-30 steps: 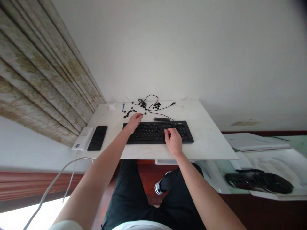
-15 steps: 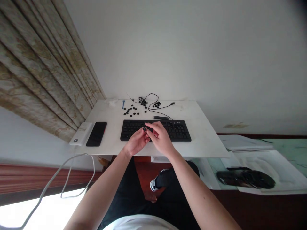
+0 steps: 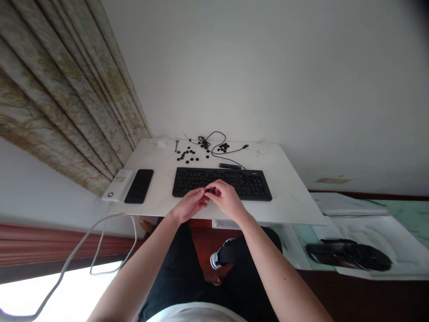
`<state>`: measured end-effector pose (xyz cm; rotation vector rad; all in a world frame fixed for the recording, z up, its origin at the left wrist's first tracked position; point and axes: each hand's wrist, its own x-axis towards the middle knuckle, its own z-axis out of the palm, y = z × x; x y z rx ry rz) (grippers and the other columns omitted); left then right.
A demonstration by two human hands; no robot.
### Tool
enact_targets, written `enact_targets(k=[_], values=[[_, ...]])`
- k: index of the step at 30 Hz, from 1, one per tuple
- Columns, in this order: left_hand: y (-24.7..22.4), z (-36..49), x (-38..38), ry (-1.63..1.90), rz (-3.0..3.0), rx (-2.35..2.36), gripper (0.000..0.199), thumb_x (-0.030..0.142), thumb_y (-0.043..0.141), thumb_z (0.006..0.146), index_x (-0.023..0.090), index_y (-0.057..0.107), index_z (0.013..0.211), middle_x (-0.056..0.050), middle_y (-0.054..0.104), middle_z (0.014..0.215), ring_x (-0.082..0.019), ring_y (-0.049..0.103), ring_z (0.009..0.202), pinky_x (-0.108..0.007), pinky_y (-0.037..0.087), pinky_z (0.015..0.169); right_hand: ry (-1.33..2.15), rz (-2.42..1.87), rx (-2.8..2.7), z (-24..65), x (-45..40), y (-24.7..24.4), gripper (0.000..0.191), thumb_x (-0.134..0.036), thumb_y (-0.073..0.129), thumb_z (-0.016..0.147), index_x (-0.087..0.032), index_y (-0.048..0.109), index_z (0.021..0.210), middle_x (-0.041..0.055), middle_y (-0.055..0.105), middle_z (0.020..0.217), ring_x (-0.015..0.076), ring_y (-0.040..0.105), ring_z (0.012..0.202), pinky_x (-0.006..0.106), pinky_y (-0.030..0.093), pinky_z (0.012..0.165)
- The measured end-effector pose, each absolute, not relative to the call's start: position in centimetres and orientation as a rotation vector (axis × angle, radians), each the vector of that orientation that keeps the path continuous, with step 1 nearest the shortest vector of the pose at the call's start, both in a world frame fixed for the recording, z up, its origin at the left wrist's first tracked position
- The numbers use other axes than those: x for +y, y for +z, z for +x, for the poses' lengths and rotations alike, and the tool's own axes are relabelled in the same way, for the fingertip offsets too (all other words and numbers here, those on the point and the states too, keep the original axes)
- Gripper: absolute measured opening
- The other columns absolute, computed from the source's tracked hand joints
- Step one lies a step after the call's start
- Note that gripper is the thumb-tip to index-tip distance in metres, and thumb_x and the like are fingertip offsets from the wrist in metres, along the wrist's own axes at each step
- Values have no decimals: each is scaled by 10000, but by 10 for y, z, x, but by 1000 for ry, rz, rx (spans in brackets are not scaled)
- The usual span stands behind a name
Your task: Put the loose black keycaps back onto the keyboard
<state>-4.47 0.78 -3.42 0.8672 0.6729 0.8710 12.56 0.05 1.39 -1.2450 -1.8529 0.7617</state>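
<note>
The left hand and the right hand meet at the fingertips over the near edge of the keyboard, pinching a small black piece between them, likely a keycap. Gripping it from both sides probably lets the fingers steady and turn something so small; whether it is one part or two cannot be told. The keyboard lies flat on the tabletop, long side towards the person, perhaps so that every row is in easy reach.

Beyond the keyboard's left half are scattered loose keycaps, with another cluster farther right. Spread singly, they seem easy to pick up. Just behind the keyboard is a black strip; the cable loops beyond it, seemingly pushed back out of the way. A blue tool lies behind its left end, and left of the keyboard is a smartphone.
</note>
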Motion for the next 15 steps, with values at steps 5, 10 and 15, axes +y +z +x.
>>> enact_targets(k=[5,10,15], values=[[-42,-74,27,1149,1624,1334,243,395,549,940,182,664,924,-51,630,848,-174,573,780,-317,464,742,1002,-1389,-1413,133,7,-7,302,-460,761,724,-191,625,706,1,627,621,147,563,578,276,439,573],[-52,-106,49,1117,2279,1655,200,303,496,961,189,653,1013,-117,642,1075,-261,582,1048,-448,451,958,1213,-1362,-1246,134,23,-9,332,-435,813,625,-172,695,790,4,653,633,138,570,560,273,436,548],[-59,-109,62,1026,2400,1707,267,345,512,961,181,619,1142,-140,601,1227,-281,550,1183,-467,436,1031,1310,-1377,-1237,126,49,-7,305,-385,830,621,-154,721,787,1,654,599,113,553,521,263,462,536]])
